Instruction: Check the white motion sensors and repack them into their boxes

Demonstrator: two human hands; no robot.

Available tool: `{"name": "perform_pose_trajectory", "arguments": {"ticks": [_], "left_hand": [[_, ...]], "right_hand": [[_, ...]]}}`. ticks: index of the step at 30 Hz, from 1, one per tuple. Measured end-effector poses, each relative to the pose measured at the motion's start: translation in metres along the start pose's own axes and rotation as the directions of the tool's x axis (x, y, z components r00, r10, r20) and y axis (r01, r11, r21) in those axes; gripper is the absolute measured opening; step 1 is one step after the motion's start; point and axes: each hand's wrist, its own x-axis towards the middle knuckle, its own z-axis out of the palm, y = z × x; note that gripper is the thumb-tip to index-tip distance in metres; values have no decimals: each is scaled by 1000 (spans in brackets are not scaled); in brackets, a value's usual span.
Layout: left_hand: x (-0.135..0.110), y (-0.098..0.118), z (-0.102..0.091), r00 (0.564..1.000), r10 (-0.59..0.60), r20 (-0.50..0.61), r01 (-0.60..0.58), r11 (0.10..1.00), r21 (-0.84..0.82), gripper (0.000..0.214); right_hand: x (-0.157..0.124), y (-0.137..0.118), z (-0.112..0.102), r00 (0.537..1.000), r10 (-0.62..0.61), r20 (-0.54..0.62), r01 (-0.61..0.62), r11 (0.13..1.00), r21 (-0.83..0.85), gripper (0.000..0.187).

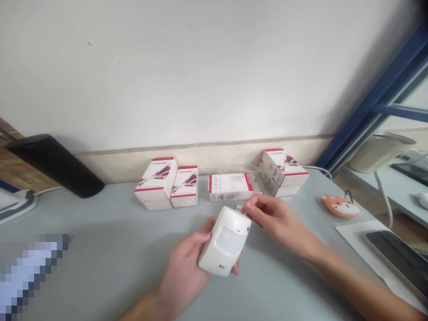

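Two bare hands are on a white motion sensor (224, 240), held up over a grey table (100, 272). The left hand (183, 276) cradles it from below, with its fingers (236, 267) closed around the far side, so it has a firm hold on the body. The right hand (276, 218) is nearly shut, thumb and forefinger pinched on a small white tab (239, 208) at the sensor's top corner; whether the tab is part of the sensor or a separate piece is too small to tell. The sensor is out in the hands with its front cover on and its lens window facing up, and no loose parts from it show on the table. Behind the sensor stand several white boxes with red edges (184, 186), all apparently shut. To the right of the sensor lie a small orange animal keyring (341, 206) and a dark phone (397, 258) on white paper (351, 234); to its left is a long black object (53, 165) of unclear kind.
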Motion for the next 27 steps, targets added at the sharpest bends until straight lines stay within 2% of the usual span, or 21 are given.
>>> {"name": "perform_pose_trajectory", "arguments": {"ticks": [2, 5, 8, 11, 13, 17, 19, 21, 23, 25, 27], "left_hand": [[0, -2, -1, 1000, 8, -4, -8, 1000, 23, 34], [0, -3, -2, 1000, 9, -8, -9, 999, 43, 34], [1, -3, -3, 1000, -15, -23, 16, 999, 38, 34], [2, -3, -2, 997, -11, -78, 11, 1000, 1, 34], [3, -3, -3, 994, -2, -107, 0, 1000, -21, 33], [4, -2, -3, 988, 10, -153, -19, 998, -54, 32], [4, -1, -3, 987, 9, -160, -18, 998, -55, 32], [3, 0, -3, 990, 14, -141, -21, 999, -50, 32], [2, 1, -2, 992, 20, -122, -26, 999, -48, 31], [1, 1, -2, 992, 29, -123, -35, 998, -50, 31], [0, 2, -2, 991, 32, -133, -39, 998, -52, 32]], "right_hand": [[-1, 1, 0, 1000, -23, -20, 22, 997, -70, 41], [-2, 4, -2, 993, -116, -36, 100, 948, -304, 37], [-2, 8, -8, 957, -289, 34, 255, 775, -578, 30], [-2, 8, -14, 905, -421, 69, 341, 617, -709, 27], [-1, 7, -16, 895, -445, 7, 305, 601, -739, 27], [11, 2, -18, 896, -415, -157, 141, 602, -786, 21], [27, -2, -19, 907, -387, -166, 81, 548, -833, 25], [49, -5, -20, 938, -308, -160, 22, 512, -859, 29], [73, -9, -18, 963, -174, -207, -77, 559, -826, 33], [95, -11, -14, 964, -152, -220, -102, 554, -826, 37], [111, -13, -10, 963, -126, -237, -131, 548, -826, 31]]}}
